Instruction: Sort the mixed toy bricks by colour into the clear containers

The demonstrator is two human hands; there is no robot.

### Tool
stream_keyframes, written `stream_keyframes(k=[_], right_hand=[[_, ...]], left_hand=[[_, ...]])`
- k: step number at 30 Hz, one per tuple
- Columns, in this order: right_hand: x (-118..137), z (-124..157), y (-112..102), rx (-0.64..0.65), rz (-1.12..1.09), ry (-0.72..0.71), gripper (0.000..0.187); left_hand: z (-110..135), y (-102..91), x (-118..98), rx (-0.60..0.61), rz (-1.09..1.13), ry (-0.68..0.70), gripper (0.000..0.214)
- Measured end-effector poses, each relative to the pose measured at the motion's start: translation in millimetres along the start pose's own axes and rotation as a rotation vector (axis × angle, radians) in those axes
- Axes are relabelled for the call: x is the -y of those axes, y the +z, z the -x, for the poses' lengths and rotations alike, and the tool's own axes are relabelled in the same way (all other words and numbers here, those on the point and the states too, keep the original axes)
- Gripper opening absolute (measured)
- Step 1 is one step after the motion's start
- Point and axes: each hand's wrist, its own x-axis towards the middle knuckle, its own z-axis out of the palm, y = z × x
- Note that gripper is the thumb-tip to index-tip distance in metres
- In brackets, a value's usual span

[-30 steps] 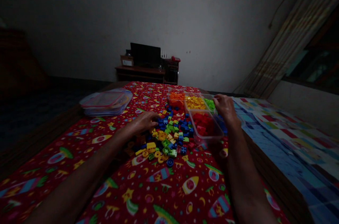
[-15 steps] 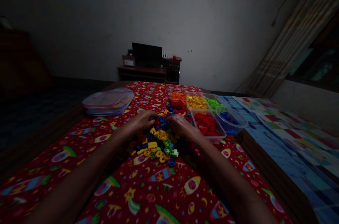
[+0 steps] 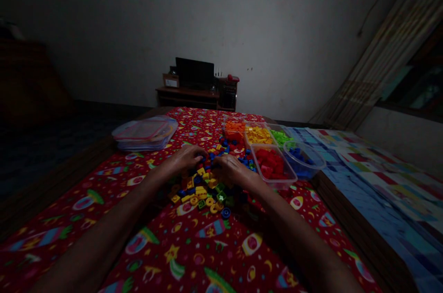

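A heap of small mixed-colour plastic blocks [image 3: 207,189] lies on a red patterned cloth [image 3: 194,247]. My left hand [image 3: 185,159] rests on the heap's far left side, fingers curled down into the blocks. My right hand [image 3: 231,169] rests on the heap's right side, fingers also curled into the pieces, its fingertips close to those of the left. What either hand grips is hidden in the dim light. Clear tubs hold sorted blocks: red [image 3: 272,164], blue [image 3: 304,161], yellow [image 3: 258,134], orange [image 3: 234,128], green [image 3: 281,136].
A stack of clear plastic lids [image 3: 145,132] sits at the cloth's far left. A checked blue cloth [image 3: 374,177] covers the surface to the right. A low cabinet with a dark screen [image 3: 195,81] stands against the far wall. A curtain [image 3: 387,53] hangs right.
My right hand left the tubs at the right and came down onto the heap beside my left hand. The two hands have drawn closer together over the blocks.
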Motion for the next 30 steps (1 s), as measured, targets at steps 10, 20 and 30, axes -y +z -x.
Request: stream_keyframes(k=[10, 20, 30], right_hand=[[2, -11, -46, 0.008, -0.012, 0.247, 0.028], [10, -10, -41, 0.309, 0.048, 0.197, 0.019], [-9, -7, -63, 0.09, 0.052, 0.222, 0.016]], left_hand=[[3, -9.9, 3, -0.017, 0.02, -0.064, 0.039], [6, -12.7, -3, 0.004, 0.002, -0.066, 0.037], [7, -13.7, 4, 0.05, 0.012, -0.067, 0.037]])
